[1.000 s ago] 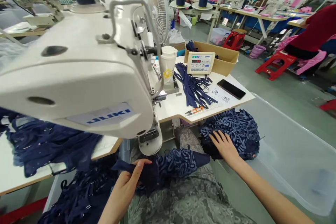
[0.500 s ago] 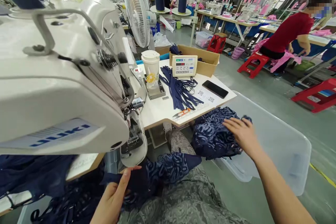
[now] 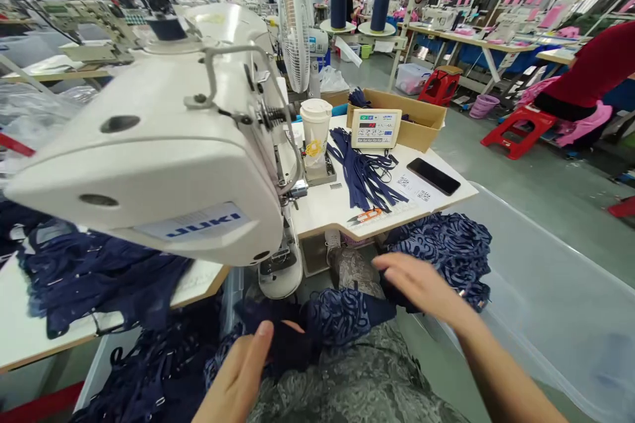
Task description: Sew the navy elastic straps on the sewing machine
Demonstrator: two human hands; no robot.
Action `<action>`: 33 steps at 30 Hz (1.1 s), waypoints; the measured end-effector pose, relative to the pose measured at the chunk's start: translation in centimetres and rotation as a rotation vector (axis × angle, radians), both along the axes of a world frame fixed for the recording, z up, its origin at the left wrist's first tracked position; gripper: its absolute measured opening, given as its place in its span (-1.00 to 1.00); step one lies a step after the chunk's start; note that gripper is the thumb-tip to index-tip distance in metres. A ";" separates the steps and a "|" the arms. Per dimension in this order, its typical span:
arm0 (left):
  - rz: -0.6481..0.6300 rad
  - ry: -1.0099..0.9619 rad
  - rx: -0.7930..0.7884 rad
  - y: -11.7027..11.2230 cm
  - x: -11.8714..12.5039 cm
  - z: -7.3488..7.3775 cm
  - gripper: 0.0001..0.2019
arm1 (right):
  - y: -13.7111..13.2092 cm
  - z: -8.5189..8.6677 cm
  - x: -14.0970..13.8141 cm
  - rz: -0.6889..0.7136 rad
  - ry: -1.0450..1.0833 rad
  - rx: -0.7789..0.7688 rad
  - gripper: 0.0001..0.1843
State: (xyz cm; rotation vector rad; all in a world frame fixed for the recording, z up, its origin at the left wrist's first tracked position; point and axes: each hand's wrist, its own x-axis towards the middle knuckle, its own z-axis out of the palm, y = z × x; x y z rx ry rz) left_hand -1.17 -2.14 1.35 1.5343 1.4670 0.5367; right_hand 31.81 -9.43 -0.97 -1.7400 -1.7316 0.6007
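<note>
My left hand lies at the bottom centre with fingers stretched out, resting against a dark blue patterned fabric piece on my lap. My right hand is open and blurred by motion, hovering between that piece and a heap of the same blue patterned fabric that hangs over the rim of a clear plastic bin. A white JUKI sewing machine fills the left of the view above my lap.
On the white table lie navy straps, orange thread snips, a black phone, a control panel, a lidded cup and a cardboard box. Navy garments pile at left. Red stools and other workers are behind.
My right hand has drawn back from the fabric heap in the bin toward my lap. My left hand's fingers have loosened and straightened on the lap piece. The view swung back left.
</note>
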 end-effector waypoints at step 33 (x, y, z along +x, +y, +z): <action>-0.502 0.493 1.248 3.0 1.2 1.6 -0.72 | 9.8 2.3 -11.2 0.089 0.337 -0.060 -0.73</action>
